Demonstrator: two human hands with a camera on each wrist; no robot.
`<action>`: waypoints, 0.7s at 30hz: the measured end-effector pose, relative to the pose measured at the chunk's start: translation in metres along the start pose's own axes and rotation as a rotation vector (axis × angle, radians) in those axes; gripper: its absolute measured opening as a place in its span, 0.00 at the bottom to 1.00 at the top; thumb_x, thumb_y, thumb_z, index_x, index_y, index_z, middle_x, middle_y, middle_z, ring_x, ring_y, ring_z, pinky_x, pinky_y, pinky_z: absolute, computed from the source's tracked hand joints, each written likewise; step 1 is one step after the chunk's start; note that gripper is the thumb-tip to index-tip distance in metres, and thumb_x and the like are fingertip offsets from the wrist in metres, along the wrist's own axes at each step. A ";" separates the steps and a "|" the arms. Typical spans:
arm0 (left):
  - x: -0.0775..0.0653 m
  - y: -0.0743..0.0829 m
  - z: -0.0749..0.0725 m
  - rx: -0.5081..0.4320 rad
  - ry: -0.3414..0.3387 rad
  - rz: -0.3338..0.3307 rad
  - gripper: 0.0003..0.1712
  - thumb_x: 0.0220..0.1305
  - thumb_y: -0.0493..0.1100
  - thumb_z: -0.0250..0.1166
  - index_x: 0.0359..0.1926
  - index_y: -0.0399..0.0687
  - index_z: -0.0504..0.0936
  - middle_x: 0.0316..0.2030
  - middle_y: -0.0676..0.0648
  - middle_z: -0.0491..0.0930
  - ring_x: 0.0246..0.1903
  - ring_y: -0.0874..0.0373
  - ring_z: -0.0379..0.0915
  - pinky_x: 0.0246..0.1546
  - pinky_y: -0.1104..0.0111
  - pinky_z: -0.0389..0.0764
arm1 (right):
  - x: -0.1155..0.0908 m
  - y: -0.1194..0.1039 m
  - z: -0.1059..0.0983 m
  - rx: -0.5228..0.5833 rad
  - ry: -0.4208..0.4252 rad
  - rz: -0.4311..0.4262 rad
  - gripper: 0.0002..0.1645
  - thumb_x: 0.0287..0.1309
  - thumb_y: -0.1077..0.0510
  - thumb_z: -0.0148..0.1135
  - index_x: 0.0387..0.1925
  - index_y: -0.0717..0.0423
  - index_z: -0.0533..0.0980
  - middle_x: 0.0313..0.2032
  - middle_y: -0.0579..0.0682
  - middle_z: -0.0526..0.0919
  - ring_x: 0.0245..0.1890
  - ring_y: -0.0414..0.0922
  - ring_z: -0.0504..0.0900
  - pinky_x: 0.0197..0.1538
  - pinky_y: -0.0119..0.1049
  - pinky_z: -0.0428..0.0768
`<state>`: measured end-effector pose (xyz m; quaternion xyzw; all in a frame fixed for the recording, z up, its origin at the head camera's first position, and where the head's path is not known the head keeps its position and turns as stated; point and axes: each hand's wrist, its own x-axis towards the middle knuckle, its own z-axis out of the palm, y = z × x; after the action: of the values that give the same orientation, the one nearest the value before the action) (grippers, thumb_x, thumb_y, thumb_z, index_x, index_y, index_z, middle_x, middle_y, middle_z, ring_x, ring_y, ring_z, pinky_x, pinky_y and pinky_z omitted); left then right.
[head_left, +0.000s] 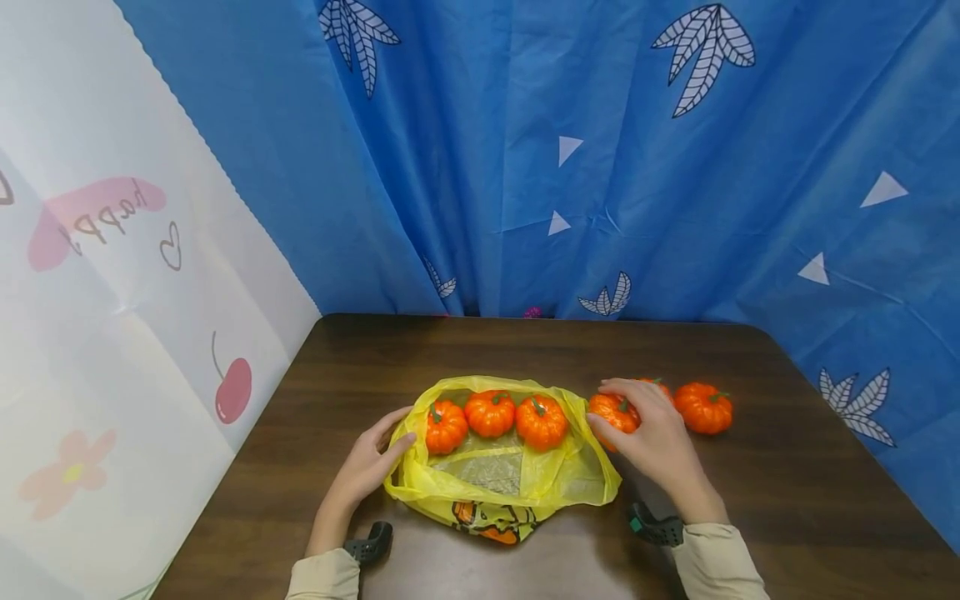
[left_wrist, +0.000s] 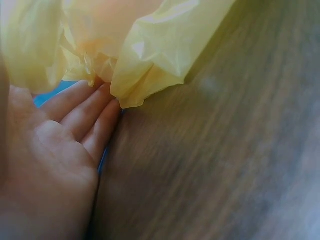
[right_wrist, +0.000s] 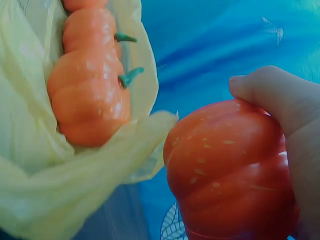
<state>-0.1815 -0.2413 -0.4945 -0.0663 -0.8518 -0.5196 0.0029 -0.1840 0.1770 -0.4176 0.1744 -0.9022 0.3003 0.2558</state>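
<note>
A yellow plastic bag [head_left: 480, 497] lies with its mouth spread wide, a printed picture on its front side. Three small orange pumpkins, including the right one [head_left: 542, 422], sit in a row inside it. My left hand [head_left: 365, 465] is at the bag's left rim, thumb over the edge and fingers behind it. In the left wrist view the fingers [left_wrist: 82, 112] reach up to the yellow plastic. My right hand [head_left: 655, 433] grips another orange pumpkin [right_wrist: 230, 170] just outside the bag's right rim, thumb on its near side.
Right of the right hand, an orange pumpkin [head_left: 703, 408] rests on the dark wooden table [head_left: 795, 467]; one more [head_left: 657, 382] is mostly hidden behind that hand. A blue curtain [head_left: 480, 167] hangs behind the table, and a white printed sheet [head_left: 150, 333] stands at the left.
</note>
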 end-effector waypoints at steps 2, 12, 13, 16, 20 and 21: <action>0.000 0.000 0.000 0.005 -0.001 0.002 0.32 0.75 0.53 0.63 0.73 0.49 0.71 0.72 0.39 0.70 0.71 0.40 0.66 0.70 0.43 0.67 | 0.002 -0.005 0.002 0.003 -0.011 -0.006 0.26 0.49 0.52 0.82 0.51 0.50 0.83 0.54 0.48 0.85 0.57 0.50 0.78 0.57 0.53 0.78; -0.001 -0.001 0.001 0.012 0.009 0.000 0.31 0.73 0.51 0.64 0.73 0.48 0.71 0.72 0.40 0.71 0.71 0.39 0.66 0.70 0.42 0.67 | 0.010 -0.029 0.019 0.050 -0.070 -0.069 0.25 0.51 0.49 0.81 0.50 0.50 0.83 0.55 0.47 0.84 0.58 0.49 0.78 0.59 0.55 0.79; -0.001 -0.001 0.001 0.014 0.010 0.001 0.31 0.73 0.51 0.64 0.73 0.48 0.71 0.72 0.40 0.71 0.71 0.39 0.66 0.70 0.42 0.66 | 0.011 -0.030 0.021 0.055 -0.074 -0.078 0.25 0.51 0.49 0.81 0.50 0.50 0.84 0.55 0.46 0.84 0.58 0.48 0.78 0.59 0.54 0.79; -0.001 -0.001 0.001 0.015 0.008 -0.002 0.32 0.73 0.52 0.64 0.73 0.49 0.71 0.72 0.40 0.71 0.72 0.39 0.65 0.70 0.42 0.66 | 0.013 -0.035 0.028 0.073 -0.084 -0.109 0.26 0.51 0.48 0.81 0.50 0.50 0.84 0.55 0.44 0.85 0.59 0.47 0.78 0.60 0.52 0.79; 0.000 0.000 0.001 0.010 0.002 -0.013 0.32 0.73 0.53 0.65 0.73 0.50 0.72 0.72 0.41 0.71 0.72 0.40 0.65 0.71 0.42 0.66 | 0.015 -0.043 0.035 0.108 -0.096 -0.145 0.25 0.50 0.49 0.82 0.50 0.50 0.84 0.55 0.45 0.85 0.59 0.47 0.79 0.60 0.50 0.80; 0.000 0.000 0.001 0.010 0.001 -0.013 0.32 0.73 0.53 0.65 0.73 0.51 0.72 0.72 0.41 0.71 0.72 0.40 0.65 0.71 0.42 0.66 | 0.015 -0.045 0.037 0.120 -0.099 -0.150 0.25 0.50 0.49 0.82 0.49 0.50 0.84 0.55 0.46 0.85 0.59 0.46 0.79 0.60 0.50 0.80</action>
<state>-0.1810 -0.2406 -0.4952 -0.0605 -0.8549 -0.5153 0.0002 -0.1881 0.1168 -0.4140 0.2712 -0.8786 0.3245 0.2218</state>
